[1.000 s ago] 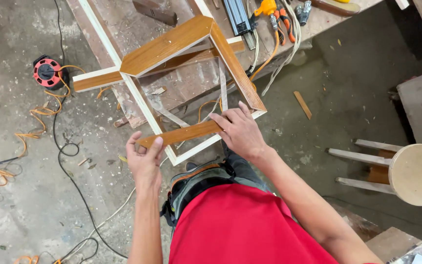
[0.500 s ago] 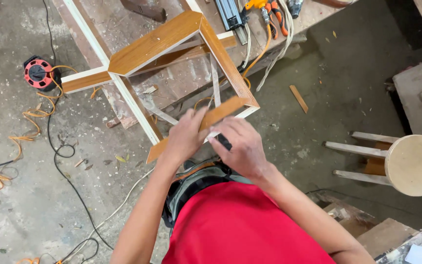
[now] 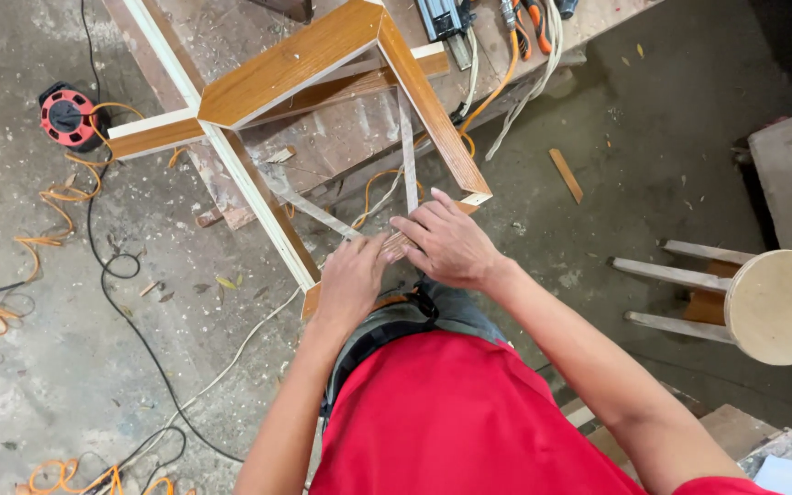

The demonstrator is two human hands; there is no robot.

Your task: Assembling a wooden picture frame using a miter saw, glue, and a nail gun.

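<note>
A square frame of brown laminated wood (image 3: 295, 64) with pale edges stands tilted against a low workbench (image 3: 341, 137). Its near rail (image 3: 396, 246) runs from the lower left corner to the right corner, mostly covered by my hands. My left hand (image 3: 352, 280) grips that rail near its lower end, fingers curled over it. My right hand (image 3: 446, 243) lies on the same rail just to the right, fingers spread and pressing down. The two hands touch each other. Thin pale strips (image 3: 405, 147) cross inside the frame.
A red cable reel (image 3: 68, 117) with orange cord (image 3: 48, 202) lies at the left on the concrete floor. A black cable (image 3: 130, 321) snakes toward me. Tools and cords (image 3: 506, 37) sit on the bench top. A round wooden stool (image 3: 772, 307) lies on its side at right.
My left hand has slid from the rail's left end to beside my right hand. The frame's near rail has swung from level to tilted, and the view has shifted slightly.
</note>
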